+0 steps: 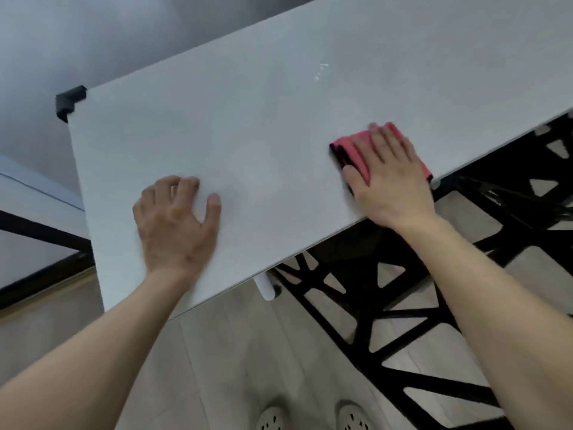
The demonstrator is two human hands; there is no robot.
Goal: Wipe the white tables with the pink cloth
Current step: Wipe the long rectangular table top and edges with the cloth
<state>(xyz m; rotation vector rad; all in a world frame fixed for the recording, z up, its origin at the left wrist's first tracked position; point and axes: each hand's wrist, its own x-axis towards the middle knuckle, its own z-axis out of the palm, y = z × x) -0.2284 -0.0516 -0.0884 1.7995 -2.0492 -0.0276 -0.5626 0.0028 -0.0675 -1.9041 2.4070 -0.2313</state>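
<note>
A white table point(263, 113) runs slantwise across the view, its near edge in front of me. The folded pink cloth point(352, 147) lies flat on the tabletop close to that near edge. My right hand point(387, 178) presses down on the cloth with straight, spread fingers and covers most of it. My left hand point(173, 221) rests on the bare tabletop to the left, fingers bent with the tips on the surface, holding nothing.
A black corner guard point(69, 100) caps the table's far left corner. A black truss frame point(403, 305) stands under and beside the table at right. A white table leg point(266, 287) shows below the edge. Another white surface point(28, 193) lies at left. My shoes point(313, 417) stand on the wood floor.
</note>
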